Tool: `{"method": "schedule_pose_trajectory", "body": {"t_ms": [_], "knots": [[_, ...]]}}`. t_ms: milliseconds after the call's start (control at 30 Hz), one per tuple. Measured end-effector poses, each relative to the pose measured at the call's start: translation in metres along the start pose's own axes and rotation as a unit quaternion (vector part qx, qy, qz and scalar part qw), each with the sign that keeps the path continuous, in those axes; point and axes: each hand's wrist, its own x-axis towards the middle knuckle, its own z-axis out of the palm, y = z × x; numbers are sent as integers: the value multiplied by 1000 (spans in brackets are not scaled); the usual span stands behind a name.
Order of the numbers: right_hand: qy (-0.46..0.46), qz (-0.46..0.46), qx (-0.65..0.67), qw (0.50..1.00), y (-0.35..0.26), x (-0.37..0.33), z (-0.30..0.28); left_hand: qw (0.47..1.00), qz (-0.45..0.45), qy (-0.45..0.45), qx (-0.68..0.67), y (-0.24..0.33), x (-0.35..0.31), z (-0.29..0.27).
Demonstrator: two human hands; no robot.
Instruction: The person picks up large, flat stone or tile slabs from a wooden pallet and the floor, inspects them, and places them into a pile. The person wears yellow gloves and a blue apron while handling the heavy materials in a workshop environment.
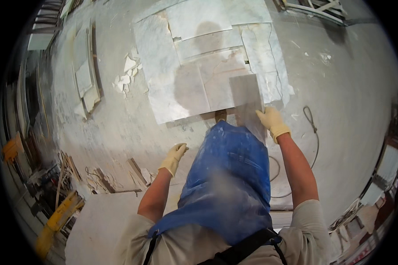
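Observation:
My right hand (273, 123), in a cream glove, is closed on the right edge of a grey rectangular stone slab (246, 90), held tilted in front of my right leg. The slab's lower part is blurred against my blue apron (234, 163). Out to the left of the apron, my gloved left hand (175, 157) hangs with its fingers curled together, and nothing shows in it. Ahead on the floor, several pale marbled slabs (163, 75) lie flat, fitted side by side and partly overlapping. A shoe tip (221, 115) shows at their near edge.
White broken shards (127, 75) lie left of the flat slabs, with long stone strips (85, 75) beyond. A looped cable (316, 132) curls over the floor at the right. Yellow equipment (57, 218) and wood scraps (137, 172) are at the lower left; a metal frame (316, 9) stands far right.

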Motion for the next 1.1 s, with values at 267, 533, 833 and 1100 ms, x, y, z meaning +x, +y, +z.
{"method": "schedule_pose_trajectory", "body": {"t_ms": [267, 533, 833, 1100], "knots": [[-117, 51, 155, 980, 80, 122, -13, 992, 5, 51, -115, 22, 18, 67], [-156, 142, 305, 929, 270, 238, 5, 982, -91, 103, -131, -17, 32, 166], [-166, 180, 408, 879, 374, 322, 55, 982, -93, 41, -161, 19, 135, 292], [-163, 177, 381, 893, 412, 344, 72, 964, -106, 18, -242, 28, 249, 357]]}}
